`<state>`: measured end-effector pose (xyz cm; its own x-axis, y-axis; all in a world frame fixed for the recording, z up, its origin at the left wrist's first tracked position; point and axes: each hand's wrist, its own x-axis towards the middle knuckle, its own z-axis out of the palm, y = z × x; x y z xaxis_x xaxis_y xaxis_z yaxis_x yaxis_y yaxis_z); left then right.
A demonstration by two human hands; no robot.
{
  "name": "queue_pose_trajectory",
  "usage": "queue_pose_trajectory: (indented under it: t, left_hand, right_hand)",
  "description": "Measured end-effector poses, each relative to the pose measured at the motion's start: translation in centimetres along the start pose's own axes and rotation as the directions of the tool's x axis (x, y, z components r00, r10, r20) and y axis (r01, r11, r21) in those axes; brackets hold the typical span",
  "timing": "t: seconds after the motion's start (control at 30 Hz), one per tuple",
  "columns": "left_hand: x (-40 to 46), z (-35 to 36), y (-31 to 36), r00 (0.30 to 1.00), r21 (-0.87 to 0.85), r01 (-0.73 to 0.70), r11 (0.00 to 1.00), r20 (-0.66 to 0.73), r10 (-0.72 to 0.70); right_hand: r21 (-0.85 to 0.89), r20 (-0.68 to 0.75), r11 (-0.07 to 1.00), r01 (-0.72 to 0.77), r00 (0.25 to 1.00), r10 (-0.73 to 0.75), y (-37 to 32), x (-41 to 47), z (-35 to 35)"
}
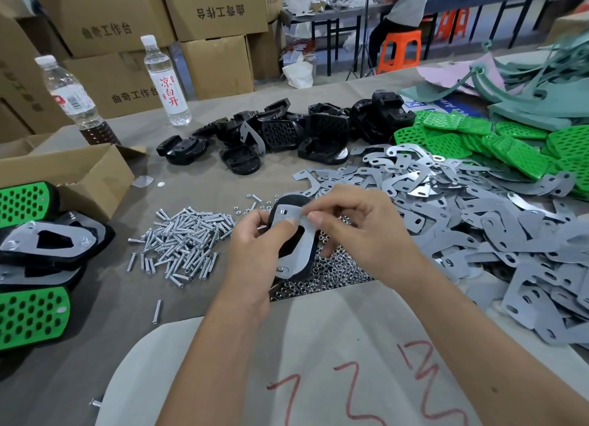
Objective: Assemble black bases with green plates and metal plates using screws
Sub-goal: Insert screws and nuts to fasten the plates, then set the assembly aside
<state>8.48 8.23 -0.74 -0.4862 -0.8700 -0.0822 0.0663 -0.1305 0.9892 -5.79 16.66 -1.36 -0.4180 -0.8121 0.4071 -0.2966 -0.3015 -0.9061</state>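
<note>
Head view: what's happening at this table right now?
A person is assembling a part: the left hand grips a black base while the right hand pinches a metal plate onto it. A screw already pokes through the plate's lower hole. Around them lie piles of screws, nuts, loose metal plates, green plates and black bases. Finished assemblies are stacked at left.

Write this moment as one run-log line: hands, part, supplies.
left hand: grips black base | right hand: pinches metal plate onto base | screws: loose pile left of hands | step: plate being seated
</note>
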Motion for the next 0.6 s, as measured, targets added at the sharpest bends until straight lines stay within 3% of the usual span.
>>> queue_pose_trajectory:
  t: [0.2, 0.33, 0.5, 0.6]
  left_hand:
    - [-0.5, 0.6, 0.3, 0.999, -0.027, -0.007, 1.0, 0.033, 0.008]
    - [0.0, 0.2, 0.1, 1.0, -0.058, 0.003, 0.998, -0.009, -0.003]
    - [-0.4, 0.4, 0.4, 1.0, -0.022, 0.008, 1.0, 0.023, -0.007]
    - [-0.1, 0.1, 0.3, 1.0, -0.049, 0.016, 0.999, -0.002, -0.016]
  right_hand:
    - [-0.066, -0.156, 0.997, -0.042, 0.987, 0.031, 0.4, -0.2, 0.8]
    - [-0.008, -0.041, 1.0, -0.01, 0.999, 0.009, 0.2, -0.3, 0.9]
    - [-0.044, -0.12, 0.998, -0.04, 0.992, 0.035, 0.4, -0.4, 1.2]
    - [-0.006, -0.057, 1.0, -0.021, 0.998, 0.02, 0.1, -0.4, 1.1]
